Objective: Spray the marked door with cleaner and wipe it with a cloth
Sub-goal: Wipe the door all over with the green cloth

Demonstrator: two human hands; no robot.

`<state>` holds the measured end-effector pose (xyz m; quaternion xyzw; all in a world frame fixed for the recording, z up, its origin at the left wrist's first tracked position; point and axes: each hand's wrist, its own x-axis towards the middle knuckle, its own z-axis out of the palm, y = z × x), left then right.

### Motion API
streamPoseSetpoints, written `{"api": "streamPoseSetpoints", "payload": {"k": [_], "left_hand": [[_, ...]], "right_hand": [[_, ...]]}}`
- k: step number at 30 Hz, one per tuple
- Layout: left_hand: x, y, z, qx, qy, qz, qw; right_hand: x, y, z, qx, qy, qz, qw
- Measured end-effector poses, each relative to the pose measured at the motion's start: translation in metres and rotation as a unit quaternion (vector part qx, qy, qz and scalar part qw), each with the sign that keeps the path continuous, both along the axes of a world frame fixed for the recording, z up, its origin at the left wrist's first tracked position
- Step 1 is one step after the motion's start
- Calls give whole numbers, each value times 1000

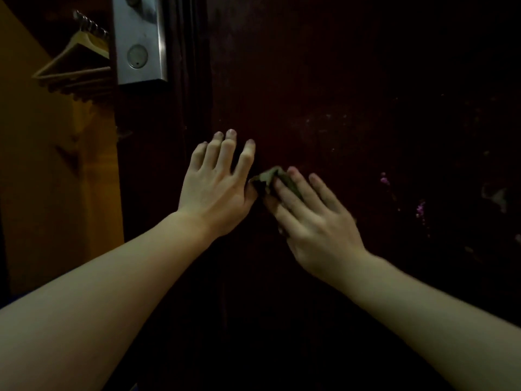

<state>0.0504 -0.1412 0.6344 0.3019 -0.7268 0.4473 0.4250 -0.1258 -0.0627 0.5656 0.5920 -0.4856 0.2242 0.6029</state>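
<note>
Both hands flat: left hand [217, 187] near door [352, 94] edge, right hand [313, 218] pressing cloth [267, 177]

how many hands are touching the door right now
2. The left hand lies flat on the door below the lock plate; the right hand, beside it, presses the cloth against the panel.
</note>
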Motion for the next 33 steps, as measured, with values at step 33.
{"api": "streamPoseSetpoints", "payload": {"k": [33], "left_hand": [[-83, 27, 47, -80, -8, -117, 990]], "right_hand": [[-62, 42, 47, -27, -46, -8, 999]]}}
